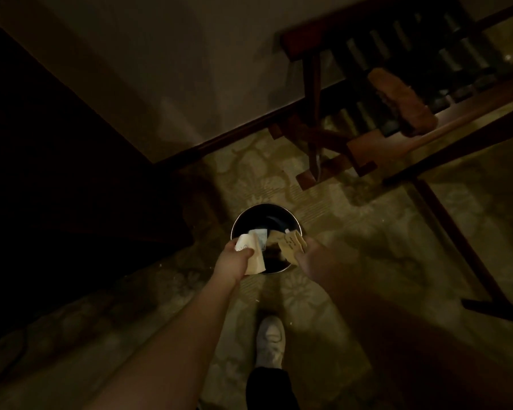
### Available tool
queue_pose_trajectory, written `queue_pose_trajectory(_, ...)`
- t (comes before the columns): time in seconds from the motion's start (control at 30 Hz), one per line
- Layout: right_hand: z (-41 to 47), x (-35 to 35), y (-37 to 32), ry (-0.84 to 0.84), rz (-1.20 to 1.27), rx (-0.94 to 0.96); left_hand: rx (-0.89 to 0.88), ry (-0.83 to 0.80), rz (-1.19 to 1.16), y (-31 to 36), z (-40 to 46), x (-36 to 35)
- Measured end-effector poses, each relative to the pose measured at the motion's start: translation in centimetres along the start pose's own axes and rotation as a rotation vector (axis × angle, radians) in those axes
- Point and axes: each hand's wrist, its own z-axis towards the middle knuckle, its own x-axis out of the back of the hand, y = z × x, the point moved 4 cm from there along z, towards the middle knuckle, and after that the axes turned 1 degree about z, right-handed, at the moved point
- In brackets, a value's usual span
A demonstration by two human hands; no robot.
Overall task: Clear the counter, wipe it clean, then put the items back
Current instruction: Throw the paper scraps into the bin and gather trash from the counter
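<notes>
The room is dim. A round metal waste bin stands on the patterned carpet right ahead of me, with white paper lying inside it. My left hand grips a pale paper wrapper over the bin's near left rim. My right hand pinches a tan printed paper packet over the near right rim. Both arms reach down and forward from the bottom of the view.
A dark wooden luggage rack with black straps stands at the upper right, a brown cloth lying on it. A dark cabinet fills the left. A table leg slants down at the right. My white shoe is below the bin.
</notes>
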Motion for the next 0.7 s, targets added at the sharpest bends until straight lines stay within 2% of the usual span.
queue_pose_trajectory(0.17,5.1,-3.0,-0.2,-0.025,-0.004,0.084,0.088,-0.004,-0.085,-1.4,5.0,-1.3)
queue_pose_trajectory(0.27,7.1,-4.4,-0.4,-0.054,-0.093,0.164,0.117,-0.044,-0.070,-1.8,6.9,-1.7)
queue_pose_trajectory(0.43,7.7,-5.0,0.3,-0.077,-0.194,0.112,0.161,-0.065,0.036,-2.9,7.4,-0.6)
queue_pose_trajectory(0.57,6.0,-4.8,0.6,-0.128,-0.326,0.079,0.075,-0.010,0.151,-2.8,5.7,1.5)
queue_pose_trajectory(0.7,2.4,-2.7,-1.9,-0.130,-0.276,0.128,-0.073,0.034,0.335,0.3,1.3,4.0)
